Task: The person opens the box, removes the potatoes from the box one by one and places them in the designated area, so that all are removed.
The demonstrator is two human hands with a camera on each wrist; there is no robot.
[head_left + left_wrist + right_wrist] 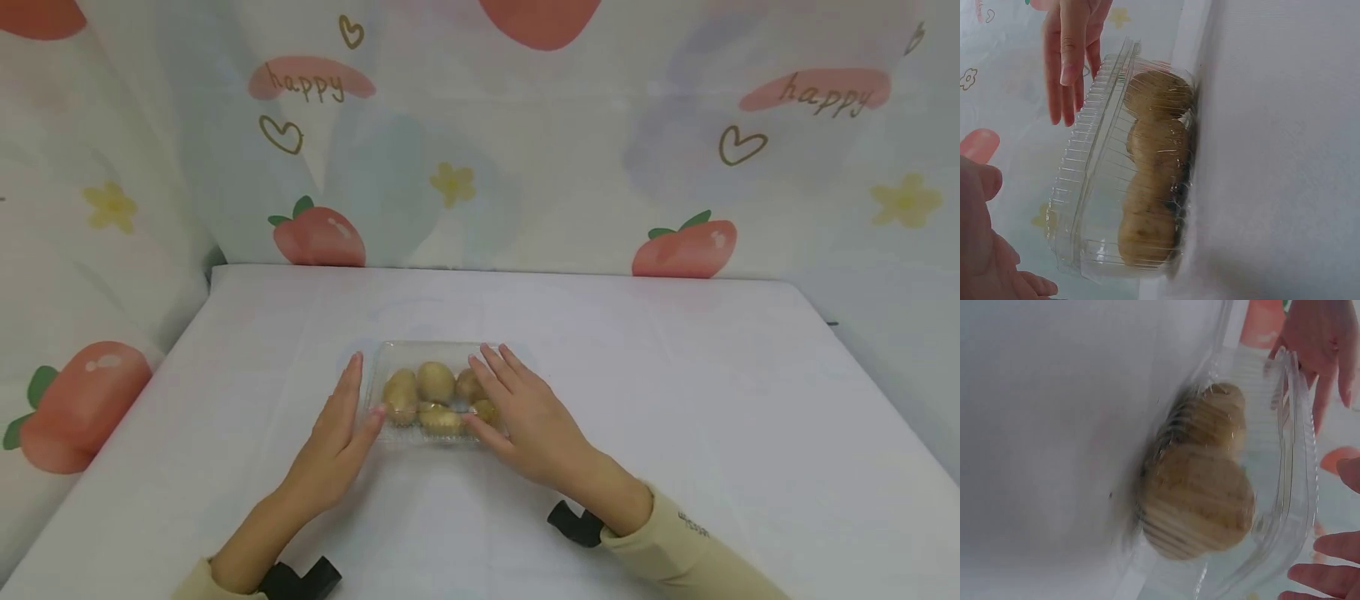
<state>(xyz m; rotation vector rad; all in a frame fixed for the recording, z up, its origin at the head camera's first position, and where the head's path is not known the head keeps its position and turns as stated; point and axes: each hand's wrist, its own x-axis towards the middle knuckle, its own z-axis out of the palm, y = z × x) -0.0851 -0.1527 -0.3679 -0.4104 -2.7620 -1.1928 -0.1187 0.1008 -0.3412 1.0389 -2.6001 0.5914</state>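
A clear plastic box [431, 350] with ribbed walls sits on the white table, holding several potatoes [435, 382]. My left hand [326, 450] is at its left side, fingers straight and thumb near the front left corner. Over the right end reaches my right hand [536, 425], with straight, spread fingers that cover part of the box and some potatoes in the head view. In the left wrist view the potatoes [1150, 234] lie low in the box [1100, 156]. The right wrist view shows the fingers of the right hand [1329, 575] beside the box rim [1310, 444].
The table [675, 375] has a white cover. Behind it and at the left hangs a printed cloth [540, 150] with peaches, flowers and hearts. Black wrist mounts [577, 523] sit under both forearms, near the light sleeves [675, 542].
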